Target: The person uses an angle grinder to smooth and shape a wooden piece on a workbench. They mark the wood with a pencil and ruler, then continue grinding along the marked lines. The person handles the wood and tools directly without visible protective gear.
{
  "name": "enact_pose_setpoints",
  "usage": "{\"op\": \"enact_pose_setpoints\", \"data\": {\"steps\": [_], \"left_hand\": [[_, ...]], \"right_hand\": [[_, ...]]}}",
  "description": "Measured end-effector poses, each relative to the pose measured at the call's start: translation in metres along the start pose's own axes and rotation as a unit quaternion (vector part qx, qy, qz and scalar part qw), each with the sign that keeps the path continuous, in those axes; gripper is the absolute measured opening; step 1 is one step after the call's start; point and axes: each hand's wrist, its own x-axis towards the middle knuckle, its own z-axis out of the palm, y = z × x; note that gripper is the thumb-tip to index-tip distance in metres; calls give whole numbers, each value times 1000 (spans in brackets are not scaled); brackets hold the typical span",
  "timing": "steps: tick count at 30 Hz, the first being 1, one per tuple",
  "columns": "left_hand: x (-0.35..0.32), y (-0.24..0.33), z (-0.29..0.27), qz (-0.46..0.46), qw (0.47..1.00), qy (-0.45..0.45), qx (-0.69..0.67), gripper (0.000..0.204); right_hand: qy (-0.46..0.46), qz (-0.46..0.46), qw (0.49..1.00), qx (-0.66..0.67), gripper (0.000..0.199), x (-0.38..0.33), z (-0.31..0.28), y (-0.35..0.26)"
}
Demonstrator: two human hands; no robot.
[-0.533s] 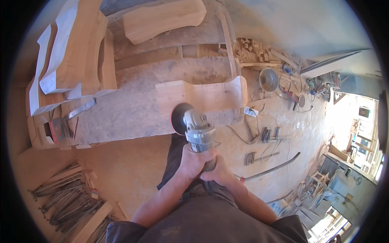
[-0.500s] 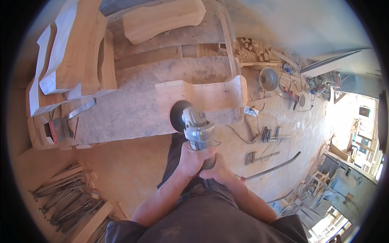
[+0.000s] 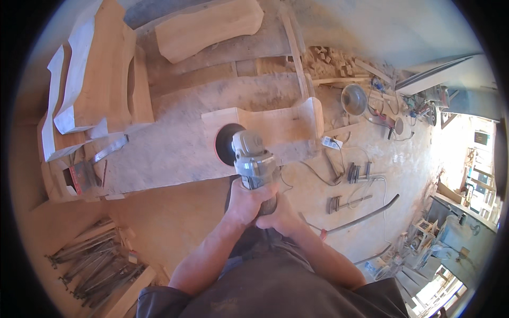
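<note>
Both hands are wrapped round an angle grinder [image 3: 254, 161] with a round dark disc [image 3: 227, 144]. My left hand [image 3: 248, 202] grips its body just behind the metal head. Farther back, my right hand [image 3: 280, 214] closes round the rear of the body. The disc lies over the left end of a shaped wooden piece [image 3: 275, 124], which has a scooped middle and raised ends. Whether the disc presses on the wood or hovers just above it I cannot tell. That piece rests on the dusty workbench [image 3: 154, 159] in front of me.
Thick shaped boards [image 3: 103, 79] are stacked at the bench's left end; another board [image 3: 209, 26] lies at the back. Clamps [image 3: 352, 204] and a long bar [image 3: 366, 214] lie on the floor at right, near a power strip [image 3: 332, 142] with cords. Metal bars [image 3: 101, 270] are heaped at lower left.
The grinder and both hands have shifted slightly left and toward the wood's left end. My view has turned a little, so the floor things at right sit lower.
</note>
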Motion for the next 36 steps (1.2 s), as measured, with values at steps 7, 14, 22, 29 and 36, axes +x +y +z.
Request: {"op": "enact_pose_setpoints", "data": {"steps": [7, 14, 22, 29, 36], "left_hand": [[-12, -17, 2, 11, 999, 7, 35, 19], [5, 9, -5, -4, 1000, -3, 30, 20], [11, 16, -1, 17, 998, 6, 60, 18], [3, 9, 0, 4, 999, 7, 50, 21], [23, 31, -3, -7, 999, -4, 38, 21]], "right_hand": [[24, -29, 999, 23, 69, -20, 7, 18], [0, 1, 1000, 18, 67, 2, 5, -12], [12, -43, 999, 26, 70, 9, 5, -6], [35, -44, 997, 45, 44, 0, 10, -7], [40, -50, 998, 7, 46, 22, 6, -30]]}}
